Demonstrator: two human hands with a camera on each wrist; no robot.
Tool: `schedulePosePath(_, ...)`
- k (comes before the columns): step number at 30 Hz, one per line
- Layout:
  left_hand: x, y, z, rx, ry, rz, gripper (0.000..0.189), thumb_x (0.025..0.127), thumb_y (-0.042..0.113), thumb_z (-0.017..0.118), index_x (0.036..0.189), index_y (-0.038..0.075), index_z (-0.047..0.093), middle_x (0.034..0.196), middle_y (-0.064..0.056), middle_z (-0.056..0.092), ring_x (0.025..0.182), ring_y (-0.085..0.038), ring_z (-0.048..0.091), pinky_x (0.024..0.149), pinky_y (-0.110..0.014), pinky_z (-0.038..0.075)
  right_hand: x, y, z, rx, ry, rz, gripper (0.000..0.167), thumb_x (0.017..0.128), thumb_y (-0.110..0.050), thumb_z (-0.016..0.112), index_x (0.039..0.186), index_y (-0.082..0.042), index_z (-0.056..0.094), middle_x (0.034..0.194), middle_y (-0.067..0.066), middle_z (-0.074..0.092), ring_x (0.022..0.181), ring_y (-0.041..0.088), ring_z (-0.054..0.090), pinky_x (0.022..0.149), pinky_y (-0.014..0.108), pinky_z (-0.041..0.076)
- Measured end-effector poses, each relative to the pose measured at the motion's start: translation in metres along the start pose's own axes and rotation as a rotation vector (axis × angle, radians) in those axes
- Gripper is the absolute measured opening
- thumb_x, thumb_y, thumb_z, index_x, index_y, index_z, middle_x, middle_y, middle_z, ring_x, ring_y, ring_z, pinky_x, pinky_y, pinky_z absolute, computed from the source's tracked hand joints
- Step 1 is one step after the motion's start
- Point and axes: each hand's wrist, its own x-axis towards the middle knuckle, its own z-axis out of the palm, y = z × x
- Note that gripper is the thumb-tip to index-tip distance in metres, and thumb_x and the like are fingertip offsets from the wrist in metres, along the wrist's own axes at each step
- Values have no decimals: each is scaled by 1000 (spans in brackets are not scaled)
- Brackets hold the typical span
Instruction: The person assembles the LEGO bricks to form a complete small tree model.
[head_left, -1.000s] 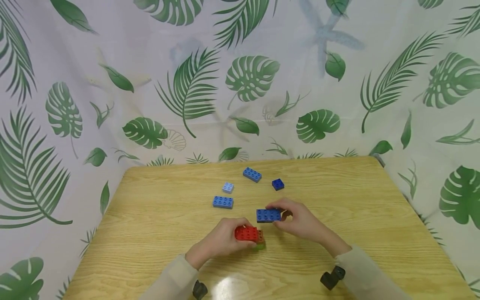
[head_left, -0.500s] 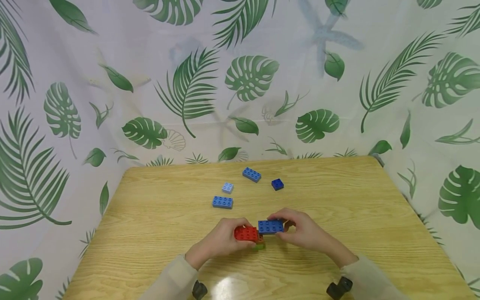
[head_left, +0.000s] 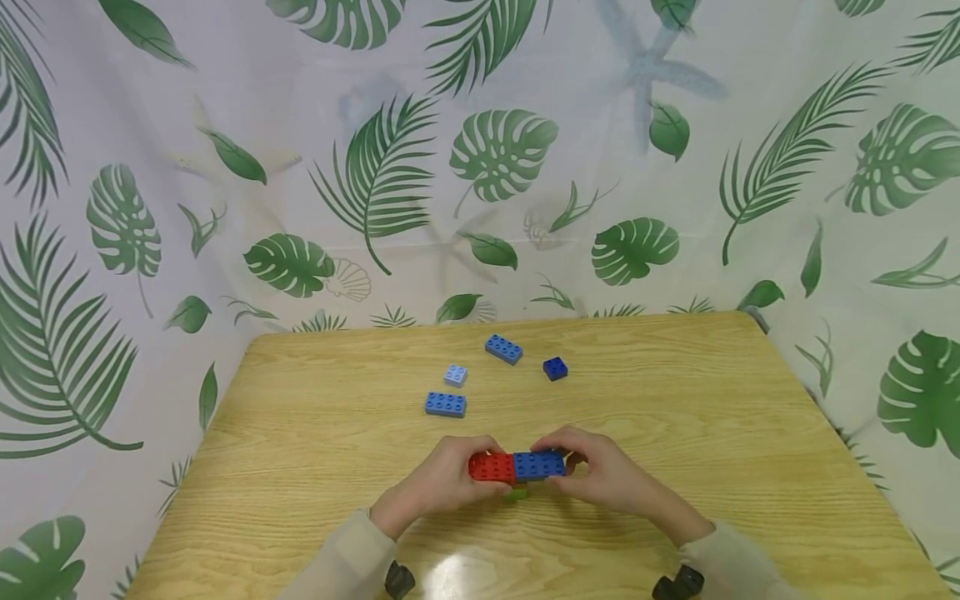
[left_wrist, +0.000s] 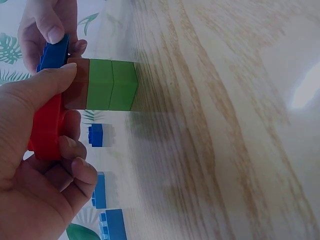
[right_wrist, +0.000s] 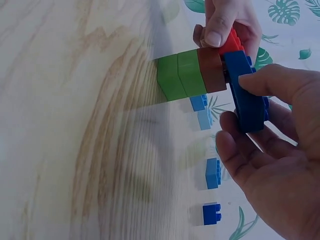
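A short tower stands on the table: two green bricks (left_wrist: 112, 86) at the bottom with a brown brick (right_wrist: 212, 70) above them. On top, overhanging to the left, is a red brick (head_left: 491, 468), which my left hand (head_left: 444, 477) grips between thumb and fingers. My right hand (head_left: 606, 473) pinches a long blue brick (head_left: 538, 467) by its sides, end to end with the red one and over the right part of the brown brick. In the right wrist view this blue brick tilts slightly, and a narrow gap with studs shows between it and the brown brick.
Farther back on the wooden table (head_left: 712, 433) lie a blue eight-stud brick (head_left: 446, 406), a small light-blue brick (head_left: 455, 376), another blue eight-stud brick (head_left: 503, 350) and a small dark-blue brick (head_left: 555, 369). Behind the table's far edge hangs a leaf-patterned curtain (head_left: 420, 300).
My right hand has brought the long blue brick toward me and down, from behind the tower to its top beside the red brick. My left hand keeps its grip in place.
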Motion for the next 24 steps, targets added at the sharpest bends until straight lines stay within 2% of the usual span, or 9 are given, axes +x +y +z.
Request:
schedulePosePath(4, 0, 0, 0, 0, -2, -1, 31, 91, 32, 86, 114, 17, 73, 100, 2, 73, 81, -1, 61, 71, -20, 53, 1, -2, 4, -27, 31, -8, 38, 97, -27, 78, 130, -9, 70, 122, 9, 70, 97, 13, 64, 80, 29, 59)
schedulePosePath(8, 0, 0, 1, 6, -2, 8, 31, 91, 32, 86, 114, 16, 73, 101, 1, 73, 81, -1, 61, 71, -20, 53, 2, -4, 8, -47, 45, 10, 37, 97, -31, 78, 129, -12, 71, 120, 6, 71, 96, 11, 63, 79, 27, 57)
schedulePosePath(12, 0, -1, 1, 2, -3, 12, 31, 91, 32, 86, 115, 17, 73, 102, 0, 74, 82, -1, 61, 72, -20, 54, 3, -3, 9, -58, 46, 15, 35, 97, -30, 78, 128, -16, 72, 119, 5, 71, 94, 10, 61, 76, 26, 55)
schedulePosePath(19, -1, 0, 0, -1, -1, 5, 31, 91, 32, 86, 114, 17, 73, 102, 1, 74, 82, -1, 62, 72, -20, 54, 5, -4, 9, -63, 37, 14, 32, 97, -30, 78, 126, -17, 72, 118, 4, 71, 83, 8, 53, 66, 25, 48)
schedulePosePath(24, 0, -1, 1, -3, 3, 10, 30, 90, 31, 86, 114, 17, 73, 101, 1, 74, 80, -1, 61, 71, -20, 53, 6, -3, 9, -54, 28, 2, 30, 98, -28, 77, 125, -16, 72, 117, 5, 70, 82, 7, 50, 64, 24, 44)
